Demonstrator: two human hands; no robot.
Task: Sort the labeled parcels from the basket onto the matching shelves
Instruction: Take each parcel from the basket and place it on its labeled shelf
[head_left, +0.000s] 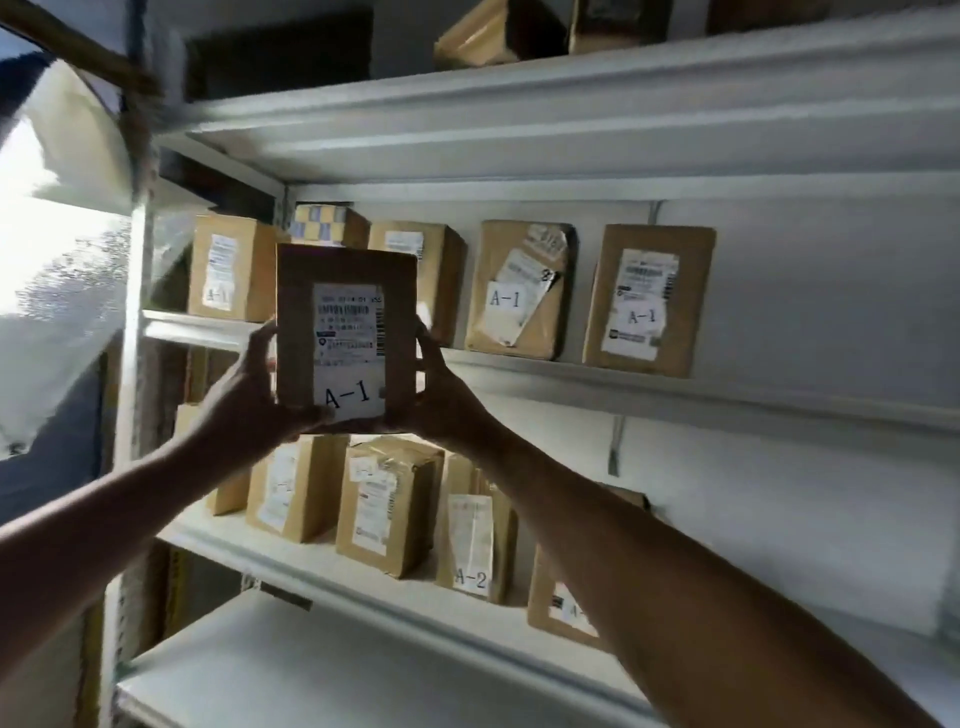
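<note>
Head view: left hand (249, 384) and right hand (441, 384) grip the A-1 parcel (347, 332) by its side edges, frame centre, before the A-1 shelf (675, 395). Stiff cardboard, judged light; edges suit grasping. Count: five boxes on that shelf, five visible on the A-2 shelf (363, 577) below.

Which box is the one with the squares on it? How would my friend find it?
Find the white shelf whose boxes read A-1. At its left end, behind the parcel held up by the left hand and right hand, sits the checkered box. Its yellow-and-blue squares stand out; its neighbours are plain brown cardboard with white labels.
</note>
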